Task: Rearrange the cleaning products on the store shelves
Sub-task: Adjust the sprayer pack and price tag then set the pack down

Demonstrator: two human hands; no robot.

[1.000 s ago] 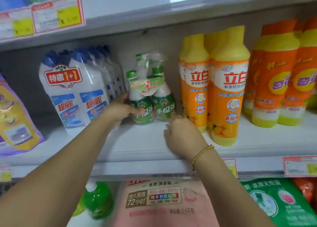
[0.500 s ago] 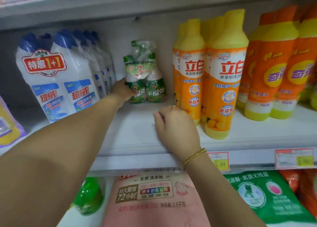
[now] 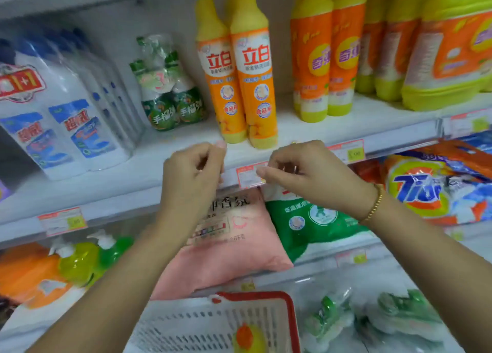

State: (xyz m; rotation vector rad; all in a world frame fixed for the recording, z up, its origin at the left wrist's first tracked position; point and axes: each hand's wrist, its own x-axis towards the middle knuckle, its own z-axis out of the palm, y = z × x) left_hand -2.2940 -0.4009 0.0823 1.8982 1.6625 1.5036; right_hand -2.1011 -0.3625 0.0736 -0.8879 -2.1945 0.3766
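My left hand (image 3: 194, 174) was curled up, holding nothing. My right hand (image 3: 306, 174) curled by a tag (image 3: 247, 177); pinching it, I couldn't tell. The yellow bottles (image 3: 253, 86) stood tall just above, between both hands.

立白 stands in red on the two orange bottles (image 3: 250, 86) at mid shelf, with 食品用 on a round badge lower down. Far left, a red banner on the white bottle pack (image 3: 66, 129) reads 1+1. The orange bag (image 3: 426, 190) at right says Tide, and the pink bag (image 3: 229, 235) shows 香氛. The price tag (image 3: 247, 175) on the near shelf edge is too blurred to read.
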